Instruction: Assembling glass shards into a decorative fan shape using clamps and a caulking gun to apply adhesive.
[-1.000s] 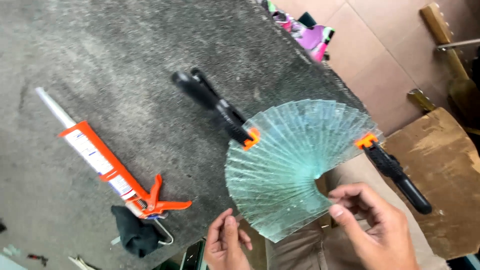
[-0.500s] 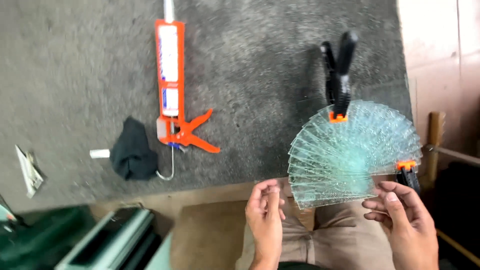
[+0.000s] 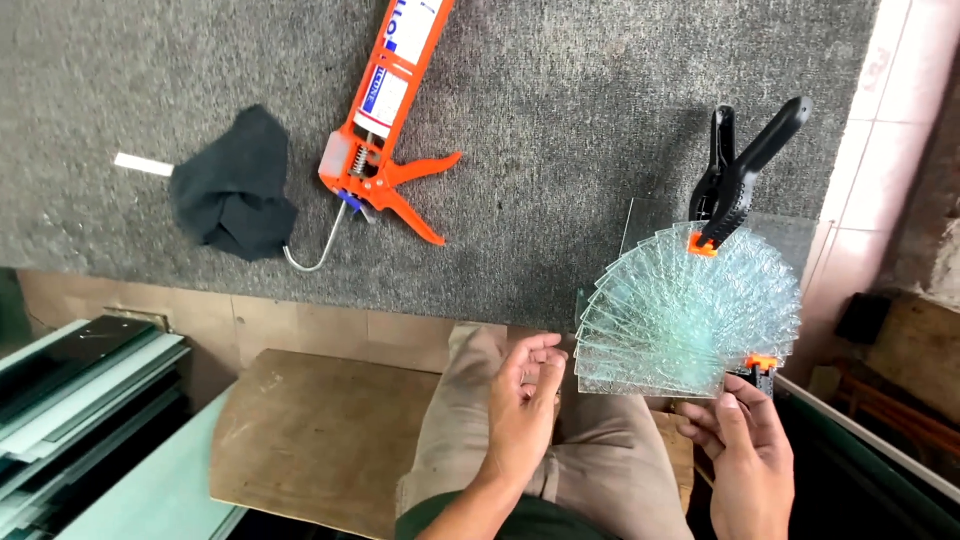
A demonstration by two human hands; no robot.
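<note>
the fan of glass strips [image 3: 690,315] sits at the near right edge of the grey carpeted table [image 3: 560,120], overhanging it toward the person. a black spring clamp [image 3: 745,170] bites the fan's far rim; a second clamp [image 3: 760,365] at its near right corner is mostly hidden, only an orange tip showing. the right hand [image 3: 745,455] is just below the fan, fingers loosely spread, fingertips at its lower edge; actual contact is hard to tell. the left hand [image 3: 525,400], left of the fan, is curled with fingers together, holding nothing visible. well left of the fan lie an orange caulking gun [image 3: 385,130], its tube cut off at the top, and a dark cloth [image 3: 235,190].
</note>
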